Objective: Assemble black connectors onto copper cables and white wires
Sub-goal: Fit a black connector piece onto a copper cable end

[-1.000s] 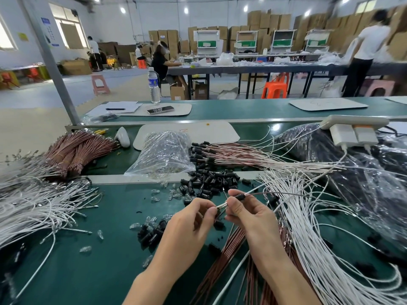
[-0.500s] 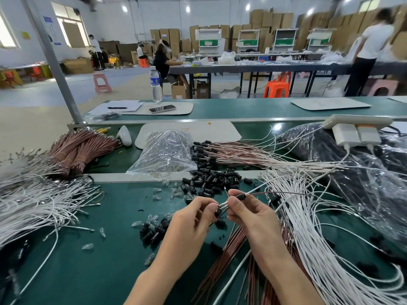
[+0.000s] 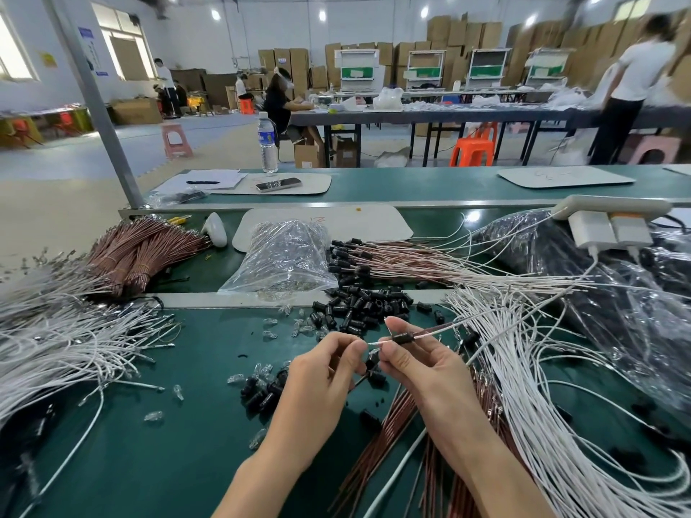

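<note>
Head view is showing your right hand [image 3: 422, 372] pinching a black connector [image 3: 402, 337] between thumb and forefinger, its grip closing firmly on that piece. Your left hand [image 3: 321, 379] is gripping the end of a thin white wire [image 3: 375, 343] and bringing it to the connector's left mouth. A cable is already running out of the connector's right side. You are holding all this just above the green table [image 3: 149, 461], near its middle. I am judging this unit as half done, since the wire end is not looking seated.

Just beyond your fingers, a heap of loose connectors [image 3: 359, 308] is waiting. Behind it, a fan of finished cables [image 3: 374, 259] is lying with black caps on its ends, so a fair batch is looking complete. Much is remaining, though: a tied copper bundle [image 3: 142, 252] is sitting uncapped at far left, white wire piles [image 3: 56, 349] are spreading on both sides, and more copper cables [image 3: 381, 435] are lying under your right forearm.
</note>
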`<state>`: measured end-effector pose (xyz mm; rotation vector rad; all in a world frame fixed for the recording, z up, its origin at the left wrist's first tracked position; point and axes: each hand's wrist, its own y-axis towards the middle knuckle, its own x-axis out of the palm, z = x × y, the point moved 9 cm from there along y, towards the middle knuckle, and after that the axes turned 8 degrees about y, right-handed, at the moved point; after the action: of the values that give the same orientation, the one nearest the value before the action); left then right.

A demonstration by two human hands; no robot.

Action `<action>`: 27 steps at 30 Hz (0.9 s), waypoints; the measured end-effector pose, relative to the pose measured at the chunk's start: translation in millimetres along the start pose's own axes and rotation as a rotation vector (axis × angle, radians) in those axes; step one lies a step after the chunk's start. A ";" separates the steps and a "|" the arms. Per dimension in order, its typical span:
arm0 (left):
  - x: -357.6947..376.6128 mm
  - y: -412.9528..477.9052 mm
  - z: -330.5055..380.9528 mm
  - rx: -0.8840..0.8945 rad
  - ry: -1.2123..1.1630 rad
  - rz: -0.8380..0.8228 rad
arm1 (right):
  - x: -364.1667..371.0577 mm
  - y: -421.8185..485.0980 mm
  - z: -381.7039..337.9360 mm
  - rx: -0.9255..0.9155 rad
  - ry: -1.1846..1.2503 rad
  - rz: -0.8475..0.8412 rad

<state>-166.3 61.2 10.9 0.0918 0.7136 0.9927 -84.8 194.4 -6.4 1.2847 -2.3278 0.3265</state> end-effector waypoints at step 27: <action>14.1 0.6 -5.2 -0.213 -0.292 -0.106 | -2.1 2.1 2.4 -0.018 0.041 -0.003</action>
<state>-164.9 71.4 0.0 0.0123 0.3398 0.9240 -86.2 196.0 -9.5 1.2613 -2.2888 0.3276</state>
